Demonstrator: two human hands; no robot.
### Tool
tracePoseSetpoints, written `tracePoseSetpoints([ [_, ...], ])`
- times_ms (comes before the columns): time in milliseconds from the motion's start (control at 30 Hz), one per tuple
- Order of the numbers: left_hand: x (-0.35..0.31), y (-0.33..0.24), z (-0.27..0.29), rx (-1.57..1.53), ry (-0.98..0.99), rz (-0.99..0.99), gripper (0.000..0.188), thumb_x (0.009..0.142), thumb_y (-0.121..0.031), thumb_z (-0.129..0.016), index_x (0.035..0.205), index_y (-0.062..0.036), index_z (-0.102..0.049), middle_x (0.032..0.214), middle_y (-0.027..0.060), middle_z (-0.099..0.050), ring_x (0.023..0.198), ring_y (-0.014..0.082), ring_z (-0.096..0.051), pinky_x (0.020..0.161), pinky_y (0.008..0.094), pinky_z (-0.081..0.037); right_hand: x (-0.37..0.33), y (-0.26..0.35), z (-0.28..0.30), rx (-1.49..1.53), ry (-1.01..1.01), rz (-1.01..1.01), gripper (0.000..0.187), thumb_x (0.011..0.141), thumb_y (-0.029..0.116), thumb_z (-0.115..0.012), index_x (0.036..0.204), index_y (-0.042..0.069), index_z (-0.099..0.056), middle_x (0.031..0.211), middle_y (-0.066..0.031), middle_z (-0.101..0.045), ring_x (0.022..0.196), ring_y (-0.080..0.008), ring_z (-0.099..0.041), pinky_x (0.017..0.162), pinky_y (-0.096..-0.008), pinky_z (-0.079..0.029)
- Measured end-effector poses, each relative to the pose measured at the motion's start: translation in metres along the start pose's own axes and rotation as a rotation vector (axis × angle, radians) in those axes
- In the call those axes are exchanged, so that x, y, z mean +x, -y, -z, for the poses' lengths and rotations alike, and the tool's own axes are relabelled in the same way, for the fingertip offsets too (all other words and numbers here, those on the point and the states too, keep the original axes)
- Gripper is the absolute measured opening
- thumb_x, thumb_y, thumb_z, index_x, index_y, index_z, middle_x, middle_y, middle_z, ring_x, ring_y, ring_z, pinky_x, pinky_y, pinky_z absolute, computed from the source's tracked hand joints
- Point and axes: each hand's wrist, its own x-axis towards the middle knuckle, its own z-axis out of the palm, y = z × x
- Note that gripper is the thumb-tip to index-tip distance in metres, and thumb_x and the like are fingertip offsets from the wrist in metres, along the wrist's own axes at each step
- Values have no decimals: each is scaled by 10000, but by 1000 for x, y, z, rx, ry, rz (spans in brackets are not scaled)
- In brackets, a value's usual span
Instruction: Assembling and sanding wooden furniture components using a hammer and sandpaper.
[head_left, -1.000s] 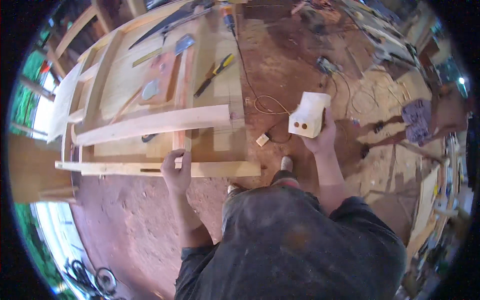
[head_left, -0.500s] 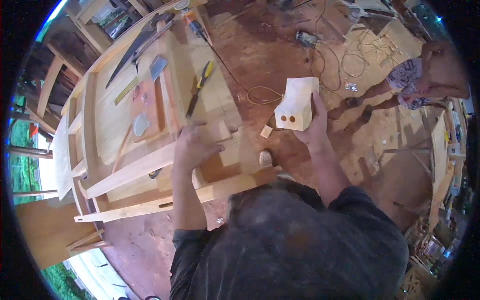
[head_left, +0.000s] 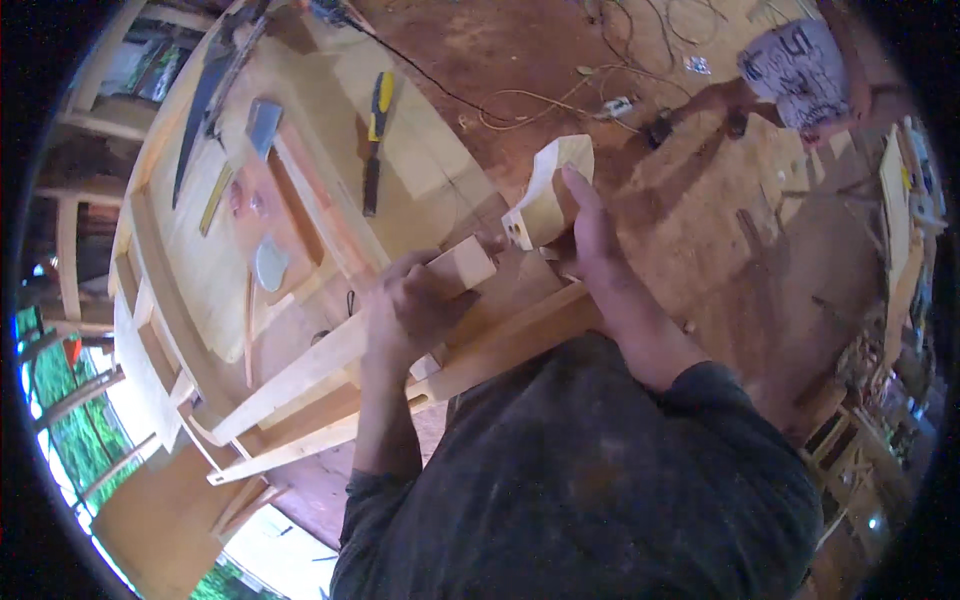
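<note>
My right hand (head_left: 597, 232) grips a pale, curved wooden block (head_left: 550, 195), fingers partly hidden behind it. Dark round holes show in the block's lower left end, which sits close to the end of a long wooden rail (head_left: 290, 372). Around that rail, near its squared end, my left hand (head_left: 412, 308) is closed. Small pegs seem to stick out between the rail end and the block; whether they touch the block I cannot tell. Below the rail runs a second, slotted wooden rail (head_left: 330, 436), nearest my body.
On the plywood-topped bench (head_left: 430, 150) lie a yellow-and-black-handled file or chisel (head_left: 376, 130), a hand saw (head_left: 197, 125) and a yellow rule (head_left: 214, 200). Cables (head_left: 560, 108) trail over the reddish floor. Another person in patterned shorts (head_left: 800, 75) is at the upper right.
My right hand has brought the block down and left to the rail's end, tilting it. My left hand has moved right and closed around the rail. The whole view has shifted.
</note>
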Motion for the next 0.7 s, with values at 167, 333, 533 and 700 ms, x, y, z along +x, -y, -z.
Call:
tracePoseSetpoints([
  [167, 39, 26, 31, -493, 240, 73, 440, 772, -313, -783, 1059, -4, -657, 973, 106, -689, 894, 184, -650, 819, 327, -499, -10, -5, -6, 43, 37, 113, 445, 902, 436, -583, 1200, 110, -529, 1017, -43, -611, 869, -201, -628, 705, -355, -524],
  [333, 105, 6, 23, -392, 345, -48, 468, 956, -417, -549, 1159, -4, -633, 1100, 112, -647, 1025, 197, -590, 904, 348, -460, -19, -5, -10, 13, -8, 190, 446, 891, 464, -594, 1179, 134, -511, 980, -42, -599, 872, -201, -631, 687, -373, -532],
  [533, 128, -5, -21, -438, 572, -92, 649, 977, -555, -389, 1051, 42, -632, 990, 137, -663, 982, 227, -602, 882, 357, -452, -14, -6, -6, -176, 4, 289, 544, 864, 526, -595, 1229, 131, -509, 1059, -78, -606, 928, -219, -630, 741, -419, -535],
  [700, 133, 13, -37, -385, 688, 143, 714, 1001, -555, -266, 1170, 51, -601, 1099, 157, -667, 1014, 259, -616, 925, 369, -455, -11, -9, -5, -149, 34, 175, 609, 868, 578, -546, 1279, 131, -506, 1117, -82, -609, 954, -235, -627, 769, -426, -539],
])
